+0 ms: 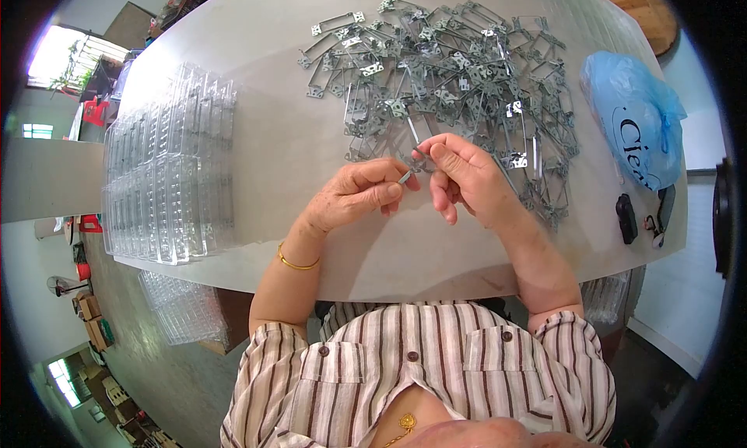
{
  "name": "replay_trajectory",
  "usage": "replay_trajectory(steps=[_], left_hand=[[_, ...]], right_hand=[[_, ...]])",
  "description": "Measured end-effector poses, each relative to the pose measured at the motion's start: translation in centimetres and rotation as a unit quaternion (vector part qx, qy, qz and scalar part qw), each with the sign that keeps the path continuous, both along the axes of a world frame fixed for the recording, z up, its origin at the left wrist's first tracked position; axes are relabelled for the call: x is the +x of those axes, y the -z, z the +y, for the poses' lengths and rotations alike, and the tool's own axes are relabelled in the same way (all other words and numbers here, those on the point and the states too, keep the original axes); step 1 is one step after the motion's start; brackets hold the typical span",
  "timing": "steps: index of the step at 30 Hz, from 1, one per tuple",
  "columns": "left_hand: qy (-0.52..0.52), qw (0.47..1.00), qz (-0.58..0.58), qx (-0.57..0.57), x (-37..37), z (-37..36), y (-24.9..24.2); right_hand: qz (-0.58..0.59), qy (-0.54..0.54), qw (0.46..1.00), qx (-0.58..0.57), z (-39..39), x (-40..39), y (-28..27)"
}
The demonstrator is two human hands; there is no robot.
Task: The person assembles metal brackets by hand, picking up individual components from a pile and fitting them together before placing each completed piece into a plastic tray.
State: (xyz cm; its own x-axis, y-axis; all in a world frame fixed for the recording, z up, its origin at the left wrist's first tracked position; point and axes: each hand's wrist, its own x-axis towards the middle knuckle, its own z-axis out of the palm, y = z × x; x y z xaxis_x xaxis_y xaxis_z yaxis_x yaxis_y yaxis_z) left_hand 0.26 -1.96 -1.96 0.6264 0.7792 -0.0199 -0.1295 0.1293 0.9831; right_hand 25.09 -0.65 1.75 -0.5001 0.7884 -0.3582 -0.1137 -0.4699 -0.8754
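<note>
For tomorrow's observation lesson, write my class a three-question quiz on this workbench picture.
1. True or false: both hands grip one small metal bracket.
2. What lies beside the left hand? A) stacked clear plastic trays B) blue bag C) black key fob
3. What does the left wrist wear?

Key
1. True: left hand and right hand pinch the small metal bracket in front of the pile of metal brackets.
2. A: clear plastic trays; the blue plastic bag lies on the right.
3. A gold bangle.
</note>
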Motion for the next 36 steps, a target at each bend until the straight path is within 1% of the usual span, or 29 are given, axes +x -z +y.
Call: replay_trajectory(steps=[2, 6, 9, 12, 14, 18, 20, 21, 23, 24, 26, 27, 29, 30, 31, 32, 34, 36], left_hand=[[0.015, 1.0, 0.008, 0.014, -0.1, 0.0, 0.0], [0.009, 1.0, 0.0, 0.01, 0.4, -0.3, -1.3], [0.015, 1.0, 0.009, 0.004, 0.4, -0.3, -1.5], [0.022, 0.999, 0.026, -0.011, 0.4, -0.3, -1.6], [0.025, 0.999, 0.039, -0.02, 0.5, -0.3, -1.6], [0.048, 0.998, 0.035, -0.021, 0.4, -0.2, -1.4], [0.06, 0.997, 0.036, -0.023, 0.4, -0.3, -1.2], [0.066, 0.997, 0.039, -0.025, 0.5, -0.3, -1.2], [0.072, 0.996, 0.043, -0.027, 0.6, -0.4, -1.1], [0.088, 0.995, 0.043, -0.031, 0.7, -0.4, -1.2], [0.104, 0.993, 0.042, -0.035, 0.8, -0.4, -1.3], [0.119, 0.991, 0.048, -0.035, 0.8, -0.5, -1.3], [0.134, 0.989, 0.054, -0.036, 0.9, -0.6, -1.3], [0.11, 0.991, 0.003, -0.07, 0.8, -0.7, -1.2], [0.086, 0.99, -0.047, -0.103, 0.8, -0.7, -1.1], [0.085, 0.99, -0.047, -0.102, 0.7, -0.6, -0.8], [0.021, 0.985, -0.104, -0.132, 0.4, -0.4, -0.3], [-0.001, 0.983, -0.121, -0.138, 0.4, -0.3, -0.4]], right_hand=[[0.046, -0.04, 0.998, -0.021, 0.2, 0.2, 0.6], [0.047, -0.052, 0.997, -0.021, 0.2, 0.3, 0.5], [0.076, -0.071, 0.993, -0.047, 0.5, 0.5, 0.4], [0.051, -0.085, 0.994, -0.037, 0.6, 0.6, 0.8], [-0.021, -0.07, 0.997, -0.005, 0.6, 0.5, 0.5], [-0.053, -0.094, 0.993, 0.037, 0.7, 0.9, 0.5], [-0.103, -0.068, 0.989, 0.075, 0.4, 0.6, 0.3], [-0.103, -0.068, 0.989, 0.075, 0.4, 0.7, 0.1], [-0.192, -0.093, 0.957, 0.196, 0.6, 1.0, -0.1], [-0.191, -0.093, 0.957, 0.195, 0.5, 0.9, -0.1], [-0.2, -0.052, 0.96, 0.187, 0.4, 0.8, 0.0], [-0.2, -0.052, 0.961, 0.186, 0.4, 0.7, 0.3], [-0.171, 0.041, 0.964, 0.198, 0.5, 0.5, 0.9], [-0.171, 0.041, 0.964, 0.199, 0.5, 0.6, 0.7], [-0.125, 0.07, 0.976, 0.162, 0.5, 0.6, 0.3], [-0.077, 0.098, 0.984, 0.126, 0.5, 0.6, 0.0], [-0.062, 0.102, 0.982, 0.143, 0.4, 0.5, -0.1], [-0.047, 0.105, 0.98, 0.161, 0.1, 0.4, -0.2]])
